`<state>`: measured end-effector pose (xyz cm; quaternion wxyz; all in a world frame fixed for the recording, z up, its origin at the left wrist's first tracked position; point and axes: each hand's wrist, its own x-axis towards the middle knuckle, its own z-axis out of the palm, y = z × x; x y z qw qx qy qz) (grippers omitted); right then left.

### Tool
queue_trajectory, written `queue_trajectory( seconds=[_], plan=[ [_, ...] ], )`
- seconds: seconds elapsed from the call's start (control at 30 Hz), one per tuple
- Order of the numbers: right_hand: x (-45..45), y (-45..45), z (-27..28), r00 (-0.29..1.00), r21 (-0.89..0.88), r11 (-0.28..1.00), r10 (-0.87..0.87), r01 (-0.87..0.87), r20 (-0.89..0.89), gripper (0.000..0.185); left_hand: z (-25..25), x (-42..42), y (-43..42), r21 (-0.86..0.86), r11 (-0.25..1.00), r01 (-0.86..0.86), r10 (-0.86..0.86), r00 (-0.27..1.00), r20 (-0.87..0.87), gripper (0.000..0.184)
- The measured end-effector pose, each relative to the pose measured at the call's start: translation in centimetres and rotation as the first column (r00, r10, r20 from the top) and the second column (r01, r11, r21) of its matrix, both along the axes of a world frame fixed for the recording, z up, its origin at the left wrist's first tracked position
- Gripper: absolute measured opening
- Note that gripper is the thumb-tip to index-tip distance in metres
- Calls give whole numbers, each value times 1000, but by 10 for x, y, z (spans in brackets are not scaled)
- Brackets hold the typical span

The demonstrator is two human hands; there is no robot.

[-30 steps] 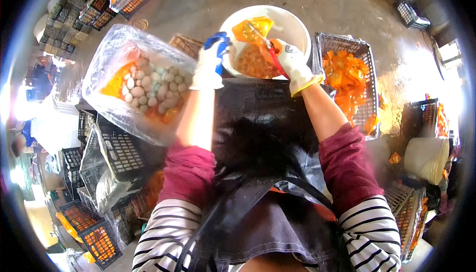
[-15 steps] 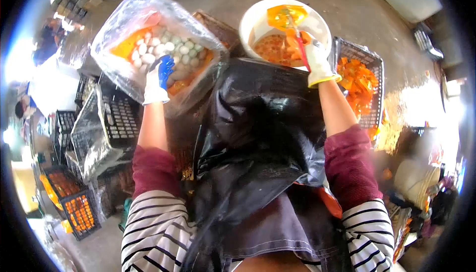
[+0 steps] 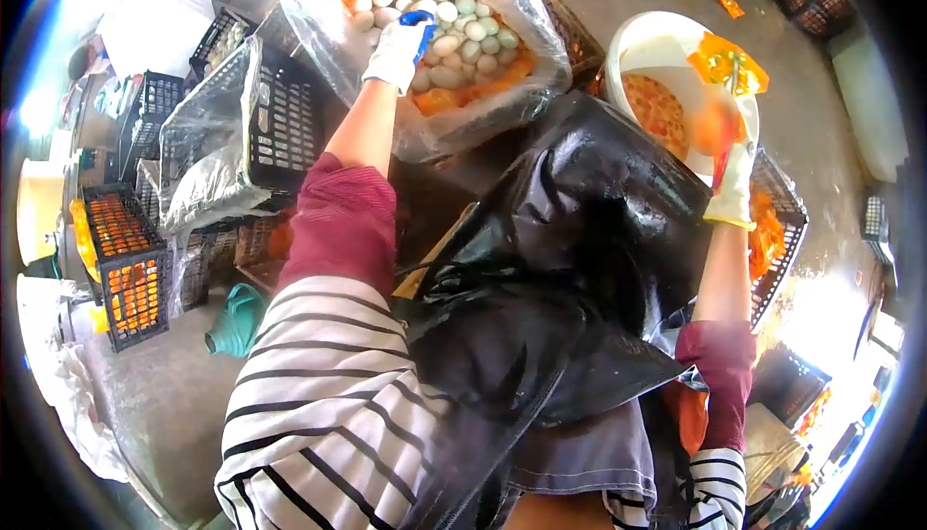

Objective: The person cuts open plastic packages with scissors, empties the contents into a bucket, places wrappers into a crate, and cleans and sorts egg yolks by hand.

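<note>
My left hand (image 3: 400, 51), in a white glove with blue fingers, reaches over pale eggs (image 3: 470, 50) inside a clear plastic-lined container (image 3: 333, 42). Its fingertips point down among the eggs, and whether they hold one is hidden. My right hand (image 3: 732, 178), in a pale glove with a yellow cuff, is closed around a red-handled tool (image 3: 720, 165) at the right side of a white bucket (image 3: 626, 45). An orange-yellow plastic packet (image 3: 726, 65) is at the tool's far end, above the rim. Inside the bucket lies an orange-brown mixture (image 3: 657, 110). Blur hides the right fingers.
Right of the bucket stands a black crate (image 3: 794, 221) with orange packets (image 3: 765, 236). At left are a plastic-draped black crate (image 3: 280, 129) and a crate of orange items (image 3: 130, 279). A green plastic vessel (image 3: 235, 322) lies on the floor. My black apron (image 3: 579, 202) covers my lap.
The whole view has shifted, so the container and bucket appear farther right. My left hand is still over the eggs. My right hand still grips the tool, with the packet now at the bucket's right rim.
</note>
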<state>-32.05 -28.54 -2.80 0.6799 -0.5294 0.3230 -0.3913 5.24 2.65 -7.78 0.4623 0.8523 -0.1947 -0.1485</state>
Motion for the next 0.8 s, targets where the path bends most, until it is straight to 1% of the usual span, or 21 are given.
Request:
queue_trajectory(
  seconds=[0.03, 0.07, 0.1, 0.13, 0.17, 0.2, 0.23, 0.27, 0.33, 0.4, 0.47, 0.5, 0.53, 0.57, 0.6, 0.67, 0.7, 0.73, 0.77, 0.8],
  plan=[
    [0, -2, -3, 999, 12, 1000, -19, 18, 40, 42, -13, 6, 1, 223, 975, 20, -46, 993, 112, 37],
    [0, -3, -6, 996, 24, 999, -37, 35, 79, 41, -45, 20, 6, 416, 905, 92, -134, 988, 74, 40],
    [-6, -5, -1, 996, -113, 991, -77, 73, -36, 40, -5, -17, 1, 628, 763, 152, -234, 971, 49, 46],
    [-12, -6, 4, 979, -248, 963, -142, 103, -147, 38, 36, -55, -5, 794, 570, 211, -349, 937, 1, 54],
    [-18, -16, 9, 961, -342, 933, -189, 112, -200, 38, -17, -33, 3, 751, 506, 424, -542, 834, -106, 59],
    [-22, -17, 16, 969, -166, 956, -247, 243, -7, 37, -54, -38, 10, 777, 518, 358, -490, 868, -73, 59],
    [-25, -18, 19, 926, 33, 941, -336, 336, 173, 36, -72, -45, 13, 800, 524, 292, -441, 897, -38, 60],
    [-34, -26, 15, 872, 203, 926, -371, 319, 320, 33, -72, -45, 12, 765, 551, 335, -426, 900, -87, 60],
    [-56, -48, -12, 834, 286, 937, -317, 200, 453, 31, -64, -42, 12, 686, 604, 407, -404, 898, -177, 62],
    [-56, -46, -12, 831, 284, 954, -232, 94, 506, 32, -73, -38, 16, 345, 772, 534, -416, 835, -360, 67],
    [-52, -42, -11, 850, 282, 958, -189, 50, 492, 35, -120, -18, 22, 329, 755, 567, -415, 802, -429, 68],
    [-53, -43, -12, 849, 293, 956, -138, -20, 510, 37, -119, -25, 17, 218, 772, 597, -482, 774, -410, 64],
    [-53, -44, -13, 844, 297, 951, -87, -88, 529, 40, -118, -29, 9, 322, 748, 581, -469, 805, -363, 62],
    [-57, -51, -21, 838, 299, 941, -33, -157, 545, 43, -108, -37, 4, 368, 744, 558, -474, 829, -297, 60],
    [-58, -61, -25, 677, 78, 865, 328, -496, 659, 47, -97, -44, -2, 414, 741, 529, -477, 848, -231, 57],
    [-63, -59, -32, 812, 264, 915, 105, -305, 575, 48, -74, -58, -3, 398, 783, 478, -498, 865, -60, 50],
    [-61, -54, -31, 855, 346, 917, -12, -198, 519, 48, -71, -62, -4, 276, 876, 395, -382, 918, -101, 47],
    [-67, -61, -40, 806, 270, 898, 138, -347, 575, 48, -68, -65, -4, 155, 944, 293, -269, 950, -159, 44],
    [-68, -61, -41, 811, 269, 899, 141, -344, 568, 49, -66, -69, -4, 39, 984, 174, -160, 960, -230, 40],
    [-69, -61, -43, 816, 270, 899, 144, -344, 560, 51, -33, -80, -12, 107, 994, -1, 41, 928, -371, 36]
  ],
)
